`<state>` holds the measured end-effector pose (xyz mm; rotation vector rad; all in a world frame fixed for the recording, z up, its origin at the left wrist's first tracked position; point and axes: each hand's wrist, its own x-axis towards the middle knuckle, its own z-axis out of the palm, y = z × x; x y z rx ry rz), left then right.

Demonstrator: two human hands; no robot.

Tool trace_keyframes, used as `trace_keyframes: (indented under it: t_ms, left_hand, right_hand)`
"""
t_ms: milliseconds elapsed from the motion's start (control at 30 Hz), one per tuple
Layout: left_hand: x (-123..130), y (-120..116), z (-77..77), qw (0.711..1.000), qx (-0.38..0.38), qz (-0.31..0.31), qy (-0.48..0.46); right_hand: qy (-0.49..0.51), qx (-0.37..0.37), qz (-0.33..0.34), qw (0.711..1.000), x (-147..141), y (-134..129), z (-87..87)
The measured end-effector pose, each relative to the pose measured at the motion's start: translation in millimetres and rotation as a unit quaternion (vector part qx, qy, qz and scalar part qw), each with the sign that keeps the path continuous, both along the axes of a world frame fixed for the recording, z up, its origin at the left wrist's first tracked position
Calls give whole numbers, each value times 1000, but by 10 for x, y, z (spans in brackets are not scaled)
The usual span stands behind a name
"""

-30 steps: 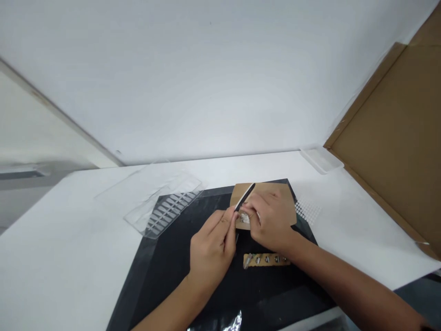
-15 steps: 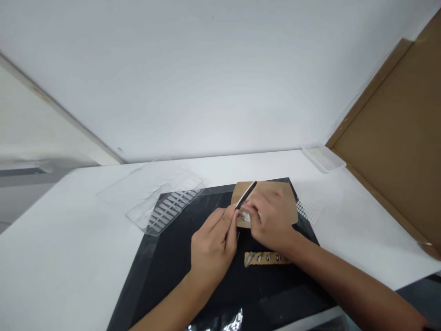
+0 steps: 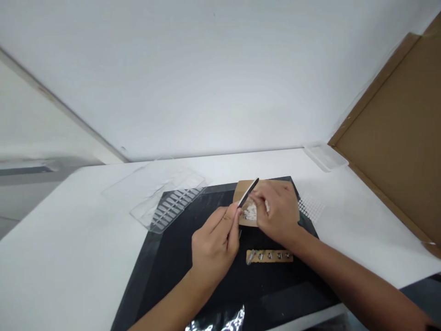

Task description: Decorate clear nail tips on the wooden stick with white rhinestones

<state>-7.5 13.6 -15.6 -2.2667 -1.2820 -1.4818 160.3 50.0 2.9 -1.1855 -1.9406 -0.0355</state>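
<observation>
My left hand [image 3: 217, 236] is closed around the lower end of a slim nail file [image 3: 248, 193], black on its face with a pale edge, which tilts up to the right. Just right of the file, my right hand [image 3: 277, 209] has its fingers curled in a pinch; what they hold is too small to make out. Under both hands lies a brown cardboard tray [image 3: 243, 185] with a heap of small white pieces [image 3: 251, 212], partly hidden by my right hand. Nearer to me, a tan strip [image 3: 270, 256] bears several small metallic holders, and a clear piece leans at its left end.
A black mat [image 3: 206, 257] covers the middle of the white table [image 3: 62, 230]. Clear plastic cases with rows of nail tips [image 3: 175, 207] lie at left. White adhesive dots [image 3: 312, 209], a clear container [image 3: 325, 157] and a large cardboard panel [image 3: 396, 138] are at right.
My right hand has shifted slightly right, away from the file, uncovering more of the white pieces. The left hand still grips the file in nearly the same place.
</observation>
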Motion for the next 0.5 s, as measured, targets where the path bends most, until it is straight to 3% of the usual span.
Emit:
trace_keyframes:
  t_ms: [167, 500]
  left_hand:
    - [9, -8, 15, 1000, -9, -6, 5]
    - [5, 2, -5, 1000, -23, -6, -20]
  right_hand:
    - [-6, -2, 26, 1000, -3, 10, 18]
    - [0, 20, -2, 1000, -7, 9, -31]
